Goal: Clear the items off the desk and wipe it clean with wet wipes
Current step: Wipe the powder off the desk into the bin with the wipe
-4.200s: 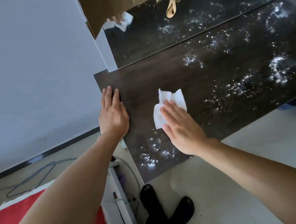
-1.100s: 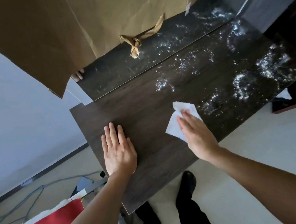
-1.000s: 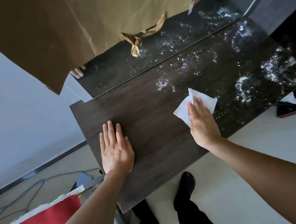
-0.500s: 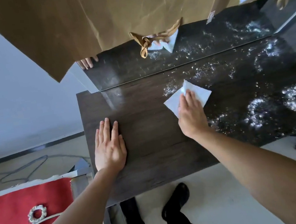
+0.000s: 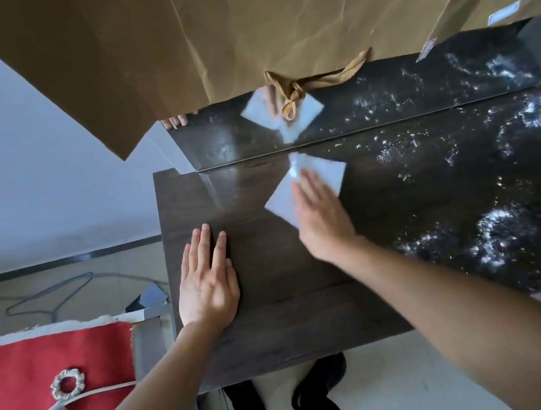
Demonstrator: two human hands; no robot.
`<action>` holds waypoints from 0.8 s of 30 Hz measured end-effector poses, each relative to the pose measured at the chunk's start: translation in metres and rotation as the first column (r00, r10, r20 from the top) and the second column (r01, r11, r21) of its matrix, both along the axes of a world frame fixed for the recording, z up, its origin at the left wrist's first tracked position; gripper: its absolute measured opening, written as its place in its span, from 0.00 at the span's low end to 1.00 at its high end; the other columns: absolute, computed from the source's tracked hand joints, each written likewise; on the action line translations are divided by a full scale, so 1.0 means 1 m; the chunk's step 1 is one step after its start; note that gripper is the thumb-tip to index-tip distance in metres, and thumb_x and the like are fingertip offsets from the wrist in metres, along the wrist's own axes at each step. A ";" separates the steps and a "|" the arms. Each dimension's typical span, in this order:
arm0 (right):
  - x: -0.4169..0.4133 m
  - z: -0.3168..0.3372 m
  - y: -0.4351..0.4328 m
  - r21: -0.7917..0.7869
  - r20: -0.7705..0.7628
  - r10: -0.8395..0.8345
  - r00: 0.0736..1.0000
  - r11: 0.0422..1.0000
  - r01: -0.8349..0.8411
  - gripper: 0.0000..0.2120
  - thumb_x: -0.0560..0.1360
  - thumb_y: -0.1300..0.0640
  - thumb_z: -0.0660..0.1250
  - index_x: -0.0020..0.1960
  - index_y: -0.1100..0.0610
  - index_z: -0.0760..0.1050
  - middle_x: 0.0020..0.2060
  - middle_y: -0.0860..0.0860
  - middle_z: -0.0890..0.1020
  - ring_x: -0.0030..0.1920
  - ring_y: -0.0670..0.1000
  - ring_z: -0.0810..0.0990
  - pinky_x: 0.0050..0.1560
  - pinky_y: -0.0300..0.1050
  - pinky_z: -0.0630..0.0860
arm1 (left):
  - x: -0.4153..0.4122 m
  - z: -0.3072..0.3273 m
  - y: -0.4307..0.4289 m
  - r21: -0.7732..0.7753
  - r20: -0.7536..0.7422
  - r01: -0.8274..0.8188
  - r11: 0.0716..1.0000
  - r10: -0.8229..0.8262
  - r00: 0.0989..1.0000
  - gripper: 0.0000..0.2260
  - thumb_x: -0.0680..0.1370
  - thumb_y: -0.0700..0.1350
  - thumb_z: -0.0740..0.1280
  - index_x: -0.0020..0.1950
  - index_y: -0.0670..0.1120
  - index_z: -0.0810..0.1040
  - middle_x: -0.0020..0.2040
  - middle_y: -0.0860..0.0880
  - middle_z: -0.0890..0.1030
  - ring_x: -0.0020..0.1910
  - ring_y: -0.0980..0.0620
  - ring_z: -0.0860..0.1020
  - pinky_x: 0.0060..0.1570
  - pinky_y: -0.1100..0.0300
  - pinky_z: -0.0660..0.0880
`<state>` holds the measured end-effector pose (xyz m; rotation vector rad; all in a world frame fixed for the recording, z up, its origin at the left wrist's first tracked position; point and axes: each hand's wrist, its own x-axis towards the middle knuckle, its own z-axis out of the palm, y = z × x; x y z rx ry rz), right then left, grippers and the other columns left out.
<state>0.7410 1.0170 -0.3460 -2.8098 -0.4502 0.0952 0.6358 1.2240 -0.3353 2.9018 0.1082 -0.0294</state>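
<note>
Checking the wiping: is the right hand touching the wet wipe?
Touching. The head view shows the right hand flat on the wet wipe, overlapping it.

Under right hand [image 5: 324, 228]: wet wipe [image 5: 328, 171], white, thin, soft, probably nonwoven cloth. Around hand: desk [image 5: 278, 324], dark wood-grain, smooth, slight sheen. Beyond fingertips: back panel [image 5: 386, 100], glossy, mirror-like. Right of hand: residue [image 5: 506, 232], white, powdery. Above: paper bag [image 5: 271, 15], brown, matt, creased.

Dark desk [image 5: 278, 324] carries white wipe [image 5: 321, 171] and specks [image 5: 507, 235].
</note>
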 end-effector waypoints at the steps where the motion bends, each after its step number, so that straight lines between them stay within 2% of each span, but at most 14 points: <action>1: -0.016 -0.002 0.008 0.016 -0.014 0.119 0.993 0.993 -0.118 0.31 0.68 0.70 0.60 0.71 0.67 0.61 0.72 0.64 0.62 0.73 0.64 0.58 0.72 0.58 0.58 | 0.000 0.001 0.000 -0.003 -0.004 0.000 1.000 0.000 1.000 0.22 0.79 0.45 0.50 0.71 0.41 0.67 0.74 0.39 0.62 0.75 0.41 0.57 0.73 0.47 0.56; 3: -0.014 0.000 -0.008 0.030 -0.018 0.273 0.962 0.962 -0.272 0.29 0.70 0.71 0.59 0.71 0.66 0.63 0.72 0.61 0.63 0.74 0.61 0.59 0.72 0.55 0.57 | 0.001 0.002 0.000 -0.006 -0.005 0.004 1.000 -0.004 1.000 0.22 0.79 0.46 0.50 0.71 0.41 0.68 0.74 0.39 0.62 0.75 0.41 0.57 0.73 0.46 0.56; 5: 0.019 0.002 -0.038 -0.001 0.042 0.221 0.974 0.975 -0.221 0.30 0.67 0.73 0.61 0.69 0.67 0.65 0.70 0.62 0.66 0.72 0.63 0.62 0.71 0.55 0.61 | 0.002 0.002 0.000 -0.007 -0.007 0.002 1.000 -0.002 1.000 0.22 0.79 0.46 0.50 0.71 0.41 0.68 0.74 0.39 0.62 0.75 0.41 0.57 0.73 0.46 0.56; 7: 0.052 0.001 -0.065 -0.078 0.057 -0.055 0.997 0.995 0.059 0.30 0.68 0.73 0.63 0.69 0.67 0.62 0.71 0.64 0.64 0.72 0.64 0.61 0.71 0.56 0.62 | 0.002 0.001 0.000 -0.010 -0.005 -0.004 1.000 0.004 1.000 0.22 0.79 0.46 0.50 0.71 0.41 0.68 0.74 0.39 0.62 0.75 0.41 0.57 0.73 0.47 0.55; 8: 0.065 0.001 -0.069 -0.099 0.050 -0.216 0.975 0.970 0.220 0.29 0.70 0.70 0.63 0.70 0.68 0.59 0.72 0.65 0.62 0.73 0.64 0.57 0.72 0.55 0.59 | 0.001 0.000 0.000 -0.013 -0.006 -0.005 1.000 0.005 1.000 0.22 0.79 0.46 0.50 0.71 0.41 0.68 0.74 0.39 0.62 0.75 0.41 0.56 0.73 0.47 0.55; 10: 0.079 0.005 -0.045 -0.066 0.015 -0.475 0.880 0.878 0.475 0.31 0.74 0.65 0.61 0.73 0.70 0.52 0.73 0.67 0.55 0.75 0.64 0.50 0.74 0.54 0.53 | 0.002 -0.001 0.001 -0.019 -0.004 -0.003 1.000 0.003 1.000 0.22 0.78 0.45 0.51 0.71 0.41 0.68 0.74 0.39 0.62 0.75 0.42 0.56 0.73 0.47 0.55; 11: 0.081 0.009 -0.022 -0.058 -0.037 -0.545 0.838 0.838 0.543 0.32 0.74 0.63 0.60 0.73 0.70 0.50 0.74 0.67 0.53 0.75 0.64 0.48 0.74 0.55 0.52 | 0.002 -0.001 0.001 -0.017 -0.007 -0.002 1.000 0.002 1.000 0.22 0.78 0.45 0.52 0.71 0.42 0.68 0.75 0.39 0.61 0.75 0.42 0.56 0.73 0.47 0.55; 13: 0.071 0.014 0.021 -0.033 -0.055 -0.509 0.859 0.861 0.508 0.32 0.74 0.63 0.59 0.73 0.71 0.51 0.73 0.70 0.53 0.74 0.66 0.48 0.74 0.57 0.51 | 0.002 -0.002 0.002 -0.011 -0.018 0.003 1.000 -0.003 1.000 0.22 0.78 0.45 0.52 0.71 0.42 0.67 0.75 0.39 0.61 0.75 0.42 0.56 0.73 0.47 0.54; 16: 0.031 0.004 0.041 -0.018 0.015 -0.073 0.997 0.997 0.073 0.31 0.71 0.69 0.63 0.72 0.68 0.58 0.72 0.67 0.60 0.74 0.64 0.54 0.74 0.56 0.55 | 0.002 -0.001 0.003 -0.018 -0.013 0.007 1.000 -0.007 1.000 0.22 0.78 0.45 0.52 0.71 0.42 0.68 0.75 0.39 0.61 0.75 0.42 0.56 0.73 0.47 0.54; 18: 0.033 0.004 0.008 -0.039 0.055 0.152 0.987 0.988 -0.150 0.29 0.72 0.69 0.65 0.72 0.65 0.62 0.72 0.61 0.64 0.74 0.60 0.58 0.74 0.52 0.56 | 0.001 0.000 0.002 -0.020 -0.022 0.001 1.000 -0.001 1.000 0.22 0.78 0.45 0.51 0.72 0.42 0.67 0.75 0.39 0.61 0.76 0.42 0.56 0.74 0.48 0.54; 19: 0.042 0.003 -0.013 -0.052 0.091 0.171 0.981 0.985 -0.167 0.27 0.72 0.70 0.65 0.70 0.64 0.64 0.70 0.60 0.67 0.73 0.59 0.61 0.73 0.50 0.57 | 0.001 0.001 0.002 -0.020 -0.028 -0.002 1.000 0.001 1.000 0.22 0.79 0.46 0.51 0.72 0.42 0.67 0.75 0.40 0.61 0.76 0.42 0.55 0.74 0.48 0.54; 21: 0.064 0.005 -0.052 -0.055 0.172 0.066 0.983 0.997 -0.057 0.24 0.70 0.73 0.65 0.65 0.64 0.71 0.65 0.60 0.74 0.68 0.61 0.69 0.71 0.50 0.62 | 0.002 0.002 0.002 -0.017 -0.031 -0.001 1.000 0.000 1.000 0.22 0.79 0.46 0.50 0.72 0.43 0.67 0.75 0.40 0.61 0.76 0.43 0.55 0.74 0.47 0.55; 23: 0.068 0.011 -0.067 0.017 0.185 -0.139 0.973 0.990 0.139 0.20 0.68 0.74 0.66 0.59 0.62 0.77 0.59 0.61 0.78 0.60 0.65 0.75 0.61 0.54 0.73 | 0.002 0.002 0.003 -0.017 -0.025 0.000 1.000 0.000 1.000 0.22 0.79 0.46 0.50 0.72 0.42 0.67 0.75 0.39 0.61 0.76 0.42 0.55 0.73 0.47 0.55; 24: 0.061 0.012 -0.060 0.081 0.185 -0.215 0.959 0.976 0.203 0.17 0.67 0.73 0.66 0.54 0.61 0.79 0.56 0.60 0.79 0.54 0.66 0.76 0.54 0.53 0.75 | 0.002 0.002 0.003 -0.021 -0.023 0.000 1.000 0.000 1.000 0.22 0.79 0.46 0.51 0.72 0.42 0.67 0.75 0.39 0.61 0.76 0.42 0.55 0.73 0.46 0.56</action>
